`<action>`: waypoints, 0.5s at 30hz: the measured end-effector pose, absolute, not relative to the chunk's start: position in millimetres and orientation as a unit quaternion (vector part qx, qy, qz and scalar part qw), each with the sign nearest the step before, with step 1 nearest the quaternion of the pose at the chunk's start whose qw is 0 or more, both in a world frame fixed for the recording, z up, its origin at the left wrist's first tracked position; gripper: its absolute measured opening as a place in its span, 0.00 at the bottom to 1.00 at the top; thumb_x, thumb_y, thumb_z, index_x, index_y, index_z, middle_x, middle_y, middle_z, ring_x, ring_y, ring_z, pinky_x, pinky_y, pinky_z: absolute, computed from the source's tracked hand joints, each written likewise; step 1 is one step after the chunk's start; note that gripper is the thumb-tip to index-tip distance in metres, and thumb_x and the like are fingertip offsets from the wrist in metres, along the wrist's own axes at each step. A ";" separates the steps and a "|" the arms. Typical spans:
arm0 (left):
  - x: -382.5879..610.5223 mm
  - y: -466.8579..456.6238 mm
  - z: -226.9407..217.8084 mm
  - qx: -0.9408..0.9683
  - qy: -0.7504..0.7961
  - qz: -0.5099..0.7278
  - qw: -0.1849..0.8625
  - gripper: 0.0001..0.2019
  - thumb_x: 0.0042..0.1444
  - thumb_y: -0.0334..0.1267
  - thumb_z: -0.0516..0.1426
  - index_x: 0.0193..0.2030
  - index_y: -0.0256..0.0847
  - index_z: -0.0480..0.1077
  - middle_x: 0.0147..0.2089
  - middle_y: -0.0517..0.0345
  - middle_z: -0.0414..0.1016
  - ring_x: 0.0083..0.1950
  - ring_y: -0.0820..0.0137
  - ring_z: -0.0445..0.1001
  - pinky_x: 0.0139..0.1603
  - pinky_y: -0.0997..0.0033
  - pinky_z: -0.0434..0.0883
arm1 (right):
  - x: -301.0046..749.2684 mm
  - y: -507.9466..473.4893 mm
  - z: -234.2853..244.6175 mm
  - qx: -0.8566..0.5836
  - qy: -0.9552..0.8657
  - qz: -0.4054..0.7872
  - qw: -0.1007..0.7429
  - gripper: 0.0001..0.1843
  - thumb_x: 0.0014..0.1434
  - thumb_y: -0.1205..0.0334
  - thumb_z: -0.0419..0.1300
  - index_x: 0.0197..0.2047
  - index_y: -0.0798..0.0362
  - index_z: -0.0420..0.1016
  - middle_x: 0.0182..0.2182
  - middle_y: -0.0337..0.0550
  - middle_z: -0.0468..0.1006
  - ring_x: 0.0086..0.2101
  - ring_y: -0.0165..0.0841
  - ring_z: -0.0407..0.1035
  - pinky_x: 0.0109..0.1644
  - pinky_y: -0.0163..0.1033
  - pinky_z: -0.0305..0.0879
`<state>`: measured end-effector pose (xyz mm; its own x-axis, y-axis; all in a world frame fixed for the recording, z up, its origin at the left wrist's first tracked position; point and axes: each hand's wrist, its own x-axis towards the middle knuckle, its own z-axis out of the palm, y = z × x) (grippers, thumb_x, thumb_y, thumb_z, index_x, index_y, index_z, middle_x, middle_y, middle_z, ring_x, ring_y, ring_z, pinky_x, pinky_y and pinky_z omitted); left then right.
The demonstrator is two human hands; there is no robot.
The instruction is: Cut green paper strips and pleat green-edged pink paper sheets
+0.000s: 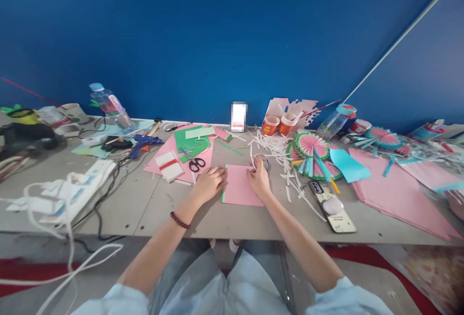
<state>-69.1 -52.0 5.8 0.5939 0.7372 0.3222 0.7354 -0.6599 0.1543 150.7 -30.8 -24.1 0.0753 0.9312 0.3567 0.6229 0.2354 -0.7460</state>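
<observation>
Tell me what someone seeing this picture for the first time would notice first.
Probably the deep blue wall filling the top of the view, then the pleated pink-and-green paper rosette right of centre. In the middle, the left hand is at the green-edged left side of a pink sheet, with the right hand at its right side. White paper strips lie scattered just left of the rosette.

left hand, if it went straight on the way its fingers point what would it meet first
Likely the green-edged pink sheet; the left hand is right at its left edge, though whether it touches it is unclear.
</observation>
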 end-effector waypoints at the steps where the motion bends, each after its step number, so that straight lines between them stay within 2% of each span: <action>1: -69.3 -52.4 5.8 0.895 0.411 0.174 -0.003 0.13 0.61 0.38 0.53 0.51 0.43 0.71 0.55 0.51 0.73 0.59 0.61 0.66 0.54 0.58 0.65 | 150.2 -31.0 -24.1 -0.592 -0.662 0.165 0.428 0.27 0.51 0.64 0.53 0.56 0.55 0.59 0.44 0.52 0.76 0.32 0.36 0.69 0.46 0.46 0.66; 5: -72.3 -56.2 10.0 0.908 0.392 0.146 -0.019 0.13 0.62 0.40 0.53 0.52 0.41 0.70 0.55 0.50 0.73 0.58 0.62 0.66 0.53 0.60 0.65 | 148.0 -32.6 -23.7 -0.597 -0.686 0.117 0.400 0.27 0.54 0.63 0.54 0.57 0.58 0.60 0.43 0.55 0.76 0.38 0.42 0.69 0.49 0.50 0.62; 9: -75.1 -65.1 20.1 0.916 0.381 0.123 -0.023 0.13 0.61 0.37 0.52 0.50 0.39 0.70 0.52 0.48 0.74 0.56 0.61 0.68 0.53 0.59 0.64 | 146.9 -33.8 -23.0 -0.602 -0.694 0.109 0.380 0.27 0.55 0.63 0.53 0.58 0.59 0.60 0.43 0.55 0.76 0.39 0.43 0.68 0.50 0.51 0.61; 12: -76.5 -76.0 27.8 0.924 0.363 0.124 -0.008 0.11 0.60 0.34 0.52 0.47 0.41 0.72 0.49 0.49 0.76 0.53 0.62 0.69 0.52 0.58 0.65 | 146.4 -33.7 -22.4 -0.605 -0.695 0.110 0.373 0.27 0.55 0.63 0.53 0.58 0.59 0.60 0.44 0.56 0.76 0.39 0.43 0.68 0.49 0.51 0.61; 15: -75.6 -90.4 31.4 0.932 0.334 0.138 0.015 0.09 0.60 0.36 0.52 0.40 0.42 0.74 0.44 0.50 0.77 0.50 0.62 0.70 0.51 0.59 0.65 | 146.3 -33.2 -21.5 -0.609 -0.689 0.113 0.376 0.27 0.54 0.64 0.53 0.57 0.59 0.60 0.44 0.56 0.76 0.39 0.44 0.68 0.50 0.52 0.61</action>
<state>-75.6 -90.4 31.4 0.7394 0.6261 0.2473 0.6178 -0.7771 0.1203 146.3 -33.2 -21.5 0.0241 0.9244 0.3808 0.7546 0.2330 -0.6134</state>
